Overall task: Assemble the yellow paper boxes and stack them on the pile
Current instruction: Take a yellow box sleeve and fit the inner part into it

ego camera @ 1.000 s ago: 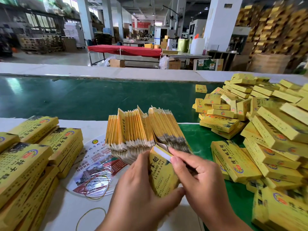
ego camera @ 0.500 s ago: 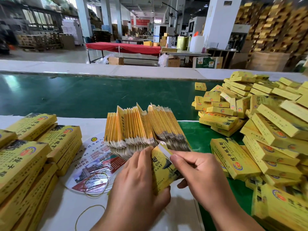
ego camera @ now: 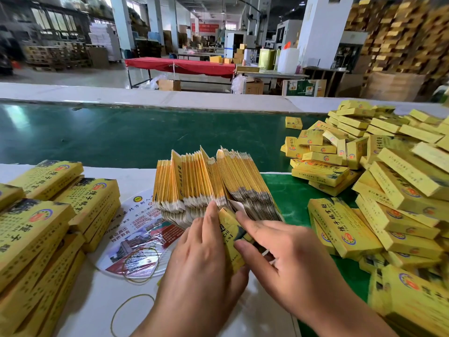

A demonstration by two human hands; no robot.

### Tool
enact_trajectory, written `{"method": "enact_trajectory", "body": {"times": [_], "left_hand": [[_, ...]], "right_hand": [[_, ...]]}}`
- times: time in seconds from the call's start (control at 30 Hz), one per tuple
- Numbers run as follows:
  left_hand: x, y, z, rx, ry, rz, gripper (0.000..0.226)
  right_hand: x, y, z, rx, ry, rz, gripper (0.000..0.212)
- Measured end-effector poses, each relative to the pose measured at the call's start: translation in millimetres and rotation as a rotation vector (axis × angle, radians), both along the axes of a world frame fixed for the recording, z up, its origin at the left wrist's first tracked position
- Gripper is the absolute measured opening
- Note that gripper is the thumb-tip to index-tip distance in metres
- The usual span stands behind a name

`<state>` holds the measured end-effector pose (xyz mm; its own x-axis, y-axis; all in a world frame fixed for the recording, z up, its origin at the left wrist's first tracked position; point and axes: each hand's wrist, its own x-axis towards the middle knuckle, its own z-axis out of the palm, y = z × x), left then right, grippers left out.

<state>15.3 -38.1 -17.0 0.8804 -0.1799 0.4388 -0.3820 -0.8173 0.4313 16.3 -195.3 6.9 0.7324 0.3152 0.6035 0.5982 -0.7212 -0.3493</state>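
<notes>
Head view: both hands grip glossy rectangular box [ego camera: 233, 239].

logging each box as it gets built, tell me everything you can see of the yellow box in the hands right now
The yellow box looks like thin printed card, yellow with dark print, including the letters "CHI", and a dark picture on its face. It stands tilted, top end away from the person, just in front of the fanned bundle of flat blanks. A white flap sticks up at its top end. The left hand grips it from the left and below; the right hand pinches its right edge.
</notes>
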Motion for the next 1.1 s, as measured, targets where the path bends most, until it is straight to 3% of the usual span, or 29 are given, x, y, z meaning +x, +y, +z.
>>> {"method": "enact_trajectory", "body": {"times": [0.2,0.37,0.47,0.53,0.6,0.7,0.77,0.87,1.0,1.1], "left_hand": [[-2,2,10,-0.099,0.025,-0.153,0.101],[1,6,11,-0.156,0.022,-0.207,0.07],[4,10,13,-0.315,0.086,-0.286,0.059],[6,17,18,-0.52,0.212,-0.463,0.055],[10,25,25,-0.597,0.239,-0.648,0.062],[16,30,33,-0.38,0.089,-0.723,0.056],[15,29,37,-0.283,-0.075,-0.674,0.048],[10,26,34,-0.372,-0.148,-0.543,0.026],[13,24,26,-0.501,0.124,-0.371,0.02],[20,23,16,-0.387,0.237,-0.29,0.046]], "right_hand": [[9,-3,-11,0.373,0.106,0.057,0.026],[7,-5,-11,0.561,0.255,0.072,0.015],[8,-7,-7,0.605,0.342,0.043,0.017],[13,-11,-4,0.729,0.477,0.025,0.022],[18,-15,-1,0.949,0.703,0.002,0.025],[18,-20,4,1.114,0.988,0.009,0.014],[15,-19,3,1.104,1.084,0.036,0.011],[15,-15,-1,0.935,1.124,0.05,0.02],[18,-28,0,0.615,0.738,-0.152,0.024],[14,-46,10,0.56,0.584,0.086,0.031]]}}
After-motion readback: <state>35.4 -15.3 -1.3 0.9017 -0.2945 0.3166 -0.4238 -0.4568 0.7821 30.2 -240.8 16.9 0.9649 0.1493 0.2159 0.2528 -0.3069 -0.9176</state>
